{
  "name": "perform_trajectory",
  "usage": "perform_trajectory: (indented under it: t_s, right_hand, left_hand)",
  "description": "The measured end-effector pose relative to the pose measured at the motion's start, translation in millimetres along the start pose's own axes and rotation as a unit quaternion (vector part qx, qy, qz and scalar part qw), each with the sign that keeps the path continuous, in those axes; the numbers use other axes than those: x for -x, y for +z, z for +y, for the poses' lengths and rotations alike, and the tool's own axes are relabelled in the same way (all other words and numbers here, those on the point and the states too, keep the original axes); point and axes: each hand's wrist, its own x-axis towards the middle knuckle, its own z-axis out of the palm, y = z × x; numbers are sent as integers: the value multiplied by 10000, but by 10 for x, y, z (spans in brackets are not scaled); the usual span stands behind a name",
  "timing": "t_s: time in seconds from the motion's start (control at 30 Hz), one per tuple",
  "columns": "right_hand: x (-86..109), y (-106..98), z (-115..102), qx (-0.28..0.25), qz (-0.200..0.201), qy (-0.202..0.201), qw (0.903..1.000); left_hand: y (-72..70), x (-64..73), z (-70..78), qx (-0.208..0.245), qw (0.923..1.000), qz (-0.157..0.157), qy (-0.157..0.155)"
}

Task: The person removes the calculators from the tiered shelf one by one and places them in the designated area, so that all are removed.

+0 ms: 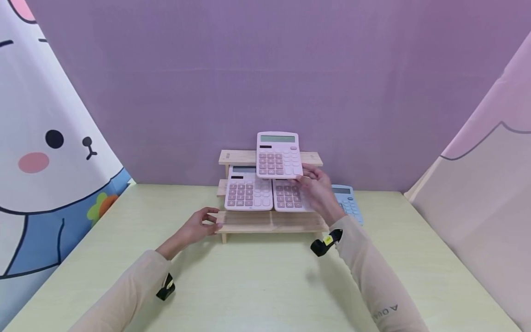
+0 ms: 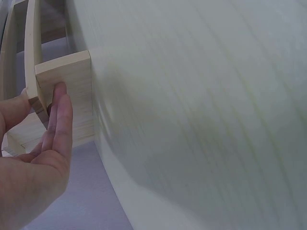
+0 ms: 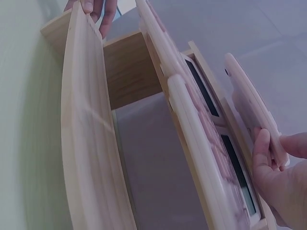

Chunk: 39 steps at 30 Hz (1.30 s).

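A three-tier wooden stand (image 1: 269, 222) stands on the table against the back. Pinched at its lower right corner, a pink calculator (image 1: 279, 157) is held by my right hand (image 1: 321, 192) in front of the top board. Seen in the right wrist view, thumb and fingers clasp that calculator (image 3: 254, 108) slightly apart from the stand. Two more pink calculators, a left one (image 1: 249, 193) and a right one (image 1: 286, 199), lean side by side on the middle tier. My left hand (image 1: 198, 227) grips the left end of the bottom board (image 2: 41, 91), thumb on one face and fingers on the other.
A blue calculator (image 1: 350, 203) lies on the table (image 1: 249, 286) just right of the stand, partly hidden by my right wrist. Behind stands a purple backdrop (image 1: 265, 83), with printed cloths at both sides.
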Motion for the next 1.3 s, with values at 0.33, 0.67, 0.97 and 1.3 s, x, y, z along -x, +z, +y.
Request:
perform_trajectory:
  t_s: [0.33, 0.67, 0.97, 1.3]
  right_hand:
    - [62, -182, -76, 147, 63, 24, 9999]
    - [131, -334, -145, -9, 17, -88, 10000]
    - [178, -514, -220, 25, -34, -100, 9999]
    - [228, -732, -295, -5, -2, -98, 10000]
  left_hand:
    - [-11, -15, -40, 88, 9998, -35, 187]
    - [-11, -16, -35, 13, 9999, 7, 147]
    - [-12, -15, -43, 33, 9999, -1, 130]
    - [-6, -20, -36, -17, 10000, 35, 39]
